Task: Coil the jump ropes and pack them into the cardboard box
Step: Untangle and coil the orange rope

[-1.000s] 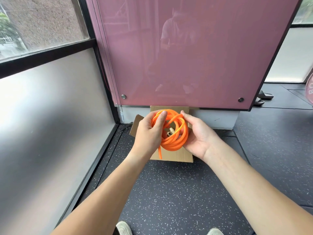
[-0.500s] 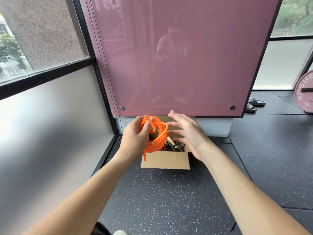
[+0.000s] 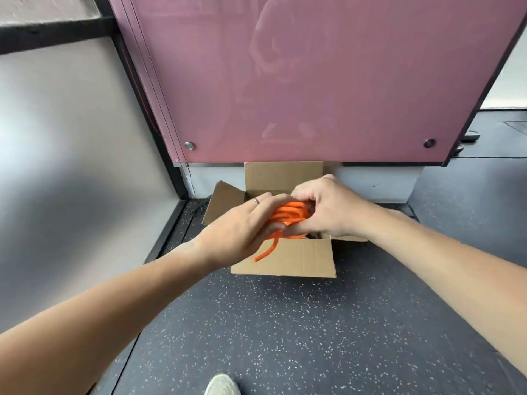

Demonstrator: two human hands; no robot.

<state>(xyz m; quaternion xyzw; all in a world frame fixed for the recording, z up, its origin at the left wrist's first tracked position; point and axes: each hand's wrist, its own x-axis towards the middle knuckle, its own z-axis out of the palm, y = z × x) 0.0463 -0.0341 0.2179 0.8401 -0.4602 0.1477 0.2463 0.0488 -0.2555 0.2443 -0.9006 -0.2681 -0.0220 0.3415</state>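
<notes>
Right now the orange jump rope [image 3: 288, 213] is a tight coil of several loops, held at the open mouth of the cardboard box [image 3: 309, 260]. Whether it touches anything inside the box I cannot tell. One loose end [image 3: 266, 252] trails out of the bundle and hangs down over the outside of the box's front wall.

Both hands have hold of the coil. The left hand [image 3: 242, 229] comes in from the left side, its fingers [image 3: 266, 202] wrapped around the loops, grasping them. A thin ring [image 3: 256, 201] shows on one of them. The right hand [image 3: 328, 206] covers the coil from the right and from above, its fingers [image 3: 303, 192] curled down over the top of the rope and also gripping it. The two hands almost meet over the bundle.

The box stands on the floor [image 3: 285, 323], which is dark and speckled with white. Its back flap [image 3: 282, 175] stands upright against the low white base of the wall, and its left flap [image 3: 222, 203] leans outward. Something dark shows in the box under the right hand, too small to make out.

Behind the box rises a glossy pink panel [image 3: 313, 81], fixed near its lower edge by two round metal bolts [image 3: 188, 145], one towards each corner. To the left runs a frosted glass wall [image 3: 71, 166] in a black frame. At the bottom edge, the toe of a pale shoe [image 3: 222, 384] peeks in.
</notes>
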